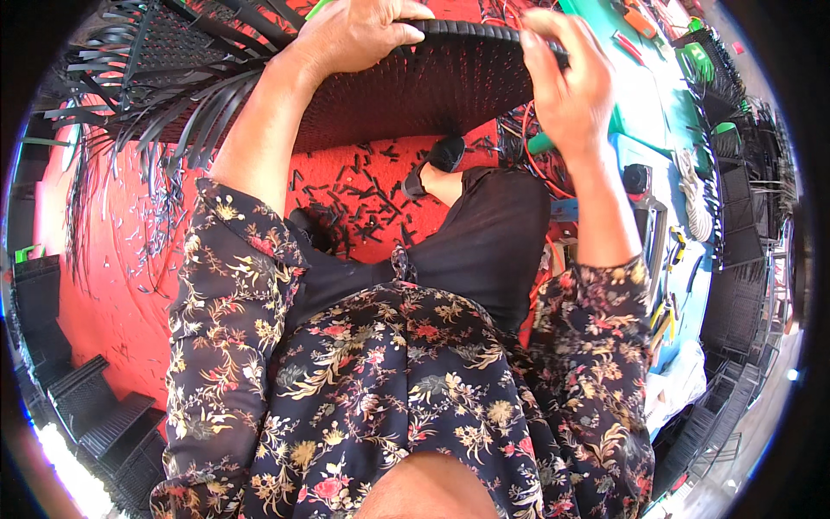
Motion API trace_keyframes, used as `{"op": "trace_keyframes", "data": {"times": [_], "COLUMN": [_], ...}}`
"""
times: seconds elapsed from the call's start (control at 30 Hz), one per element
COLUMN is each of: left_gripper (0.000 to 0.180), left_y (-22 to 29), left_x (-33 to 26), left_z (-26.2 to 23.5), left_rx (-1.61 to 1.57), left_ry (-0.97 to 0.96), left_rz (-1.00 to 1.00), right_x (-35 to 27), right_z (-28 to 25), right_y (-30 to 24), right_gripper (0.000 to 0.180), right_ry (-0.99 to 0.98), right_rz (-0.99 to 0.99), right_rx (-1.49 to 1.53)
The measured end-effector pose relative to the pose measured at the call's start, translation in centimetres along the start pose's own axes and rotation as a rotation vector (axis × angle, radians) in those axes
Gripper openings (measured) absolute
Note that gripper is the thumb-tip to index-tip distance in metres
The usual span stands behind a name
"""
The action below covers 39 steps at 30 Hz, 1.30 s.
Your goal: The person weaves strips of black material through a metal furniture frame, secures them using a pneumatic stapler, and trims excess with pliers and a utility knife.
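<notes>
A black piece woven from flat plastic strips (pixel 389 95) stands before me, its wrapped rim toward the top of the head view. Near the middle of that rim, my left hand (pixel 350 36) is closed over the edge, thumb pointing right. My right hand (pixel 573 86) grips the right end of the rim between thumb and curled fingers. Many loose strip ends (pixel 203 112) fan out on the left side of the weave. A bit of something green (pixel 318 9) shows beside my left hand; its kind cannot be made out.
Short black strip scraps (pixel 359 203) litter the red floor covering (pixel 112 294) around my feet. At right, a pale blue-green work surface (pixel 644 95) carries an orange-handled tool (pixel 638 19), yellow-handled tools (pixel 664 316) and a bundle of white cord (pixel 694 195). Black woven pieces (pixel 86 394) stand at lower left.
</notes>
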<state>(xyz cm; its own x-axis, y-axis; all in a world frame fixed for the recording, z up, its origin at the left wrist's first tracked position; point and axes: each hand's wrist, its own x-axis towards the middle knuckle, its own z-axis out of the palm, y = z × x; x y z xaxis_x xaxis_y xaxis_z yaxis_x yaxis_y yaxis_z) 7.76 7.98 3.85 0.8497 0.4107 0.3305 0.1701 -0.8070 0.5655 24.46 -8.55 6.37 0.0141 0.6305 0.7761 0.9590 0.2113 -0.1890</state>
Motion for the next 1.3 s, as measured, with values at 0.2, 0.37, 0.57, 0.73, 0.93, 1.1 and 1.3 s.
{"op": "trace_keyframes", "data": {"times": [0.2, 0.37, 0.57, 0.73, 0.93, 1.1, 1.3], "left_gripper": [0.029, 0.030, 0.034, 0.035, 0.038, 0.030, 0.027], "left_y": [-0.5, -1.1, 1.0, 2.5, 6.2, 7.7, 7.1], "left_x": [-2.3, -3.1, -5.1, -8.7, -13.7, -16.6, -16.5], "left_z": [1.7, 2.7, 3.3, 5.3, 8.1, 9.2, 9.8], "left_rx": [0.114, 0.214, 0.239, 0.315, 0.383, 0.247, 0.182], "left_ry": [0.075, 0.119, 0.047, 0.160, 0.292, 0.155, 0.109], "left_rz": [0.079, 0.100, 0.107, 0.184, 0.263, 0.143, 0.076], "right_x": [2.6, 3.1, 2.0, 0.1, -4.8, -9.3, -11.3], "right_z": [2.3, 4.7, 8.1, 5.6, 3.0, 0.6, -0.2], "right_y": [0.1, 1.7, 5.9, 0.0, -4.3, -7.7, -8.7], "right_gripper": [0.027, 0.028, 0.027, 0.026, 0.042, 0.018, 0.016], "right_ry": [-0.532, -0.683, -1.080, -1.024, -0.750, -0.520, -0.481], "right_rz": [0.196, 0.303, 0.214, 0.650, 1.055, 1.130, 0.803], "right_rx": [0.072, 0.127, 0.243, 0.580, 0.689, 0.957, 0.741]}}
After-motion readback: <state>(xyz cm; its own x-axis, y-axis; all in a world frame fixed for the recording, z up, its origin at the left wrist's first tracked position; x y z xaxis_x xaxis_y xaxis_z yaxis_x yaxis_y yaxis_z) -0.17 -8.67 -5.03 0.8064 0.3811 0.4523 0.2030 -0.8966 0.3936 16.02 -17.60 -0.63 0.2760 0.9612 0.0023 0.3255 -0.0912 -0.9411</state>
